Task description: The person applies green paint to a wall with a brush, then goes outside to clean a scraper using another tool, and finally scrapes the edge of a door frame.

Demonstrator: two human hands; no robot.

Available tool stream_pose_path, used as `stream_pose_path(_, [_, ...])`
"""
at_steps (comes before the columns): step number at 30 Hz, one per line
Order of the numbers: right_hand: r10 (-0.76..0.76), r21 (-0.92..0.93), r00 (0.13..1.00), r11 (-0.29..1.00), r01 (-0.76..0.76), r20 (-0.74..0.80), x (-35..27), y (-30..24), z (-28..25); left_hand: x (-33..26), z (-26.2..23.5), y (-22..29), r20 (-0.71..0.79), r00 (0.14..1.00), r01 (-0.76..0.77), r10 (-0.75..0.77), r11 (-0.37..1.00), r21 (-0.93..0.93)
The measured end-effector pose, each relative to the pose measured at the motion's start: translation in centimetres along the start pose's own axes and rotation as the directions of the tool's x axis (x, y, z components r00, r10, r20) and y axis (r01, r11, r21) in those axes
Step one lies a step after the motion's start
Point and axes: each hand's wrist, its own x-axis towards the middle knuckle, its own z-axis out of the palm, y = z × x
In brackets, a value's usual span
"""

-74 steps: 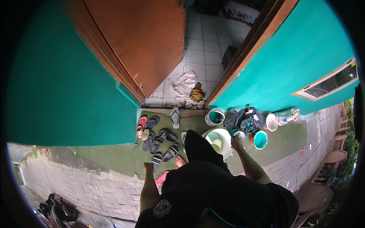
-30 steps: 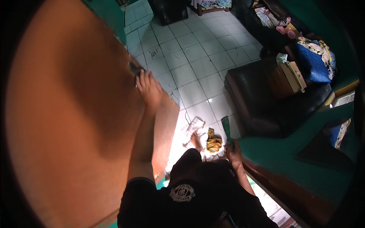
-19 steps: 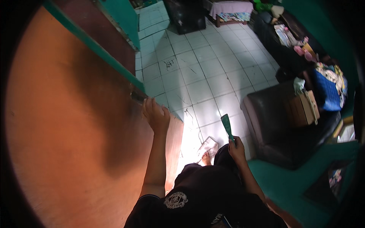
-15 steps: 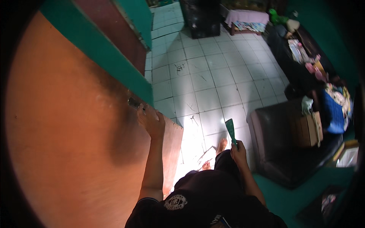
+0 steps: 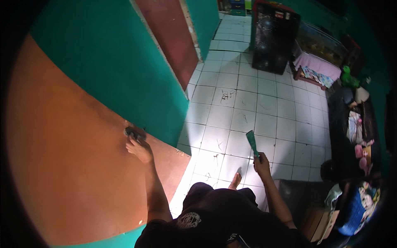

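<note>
My left hand (image 5: 139, 149) rests on the orange-brown wooden door (image 5: 70, 165), fingers by its dark metal handle (image 5: 133, 132) near the door's edge. My right hand (image 5: 261, 162) is raised in front of me and shut on the handle of a flat green tool (image 5: 252, 143), its blade pointing up over the white tiled floor (image 5: 248, 111). One bare foot (image 5: 235, 180) shows on the tiles below. My dark shirt fills the lower middle of the view.
A teal wall (image 5: 124, 70) and a second reddish door (image 5: 173, 37) stand to the left. A black cabinet (image 5: 275, 37) stands at the far end. A dark sofa (image 5: 351, 136) with cloths and clutter lines the right side.
I have come in from outside through the doorway, with the view swinging up over the room. My left hand stays by the door handle. My right hand keeps the green tool raised.
</note>
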Motion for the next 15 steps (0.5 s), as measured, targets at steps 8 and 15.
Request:
stream_pose_path(8, [0.145,0.034,0.988,0.989,-0.147,0.044,9.0,-2.0,-2.1,1.4,5.7,-6.6,-0.051,0.993,0.114,-0.108,0.985,0.128])
stream_pose_path(15, [0.176,0.015,0.935,0.982,-0.190,0.307,16.4,-4.7,2.4,1.2,6.6,-4.1,-0.077,0.982,0.181,-0.172,0.975,0.131])
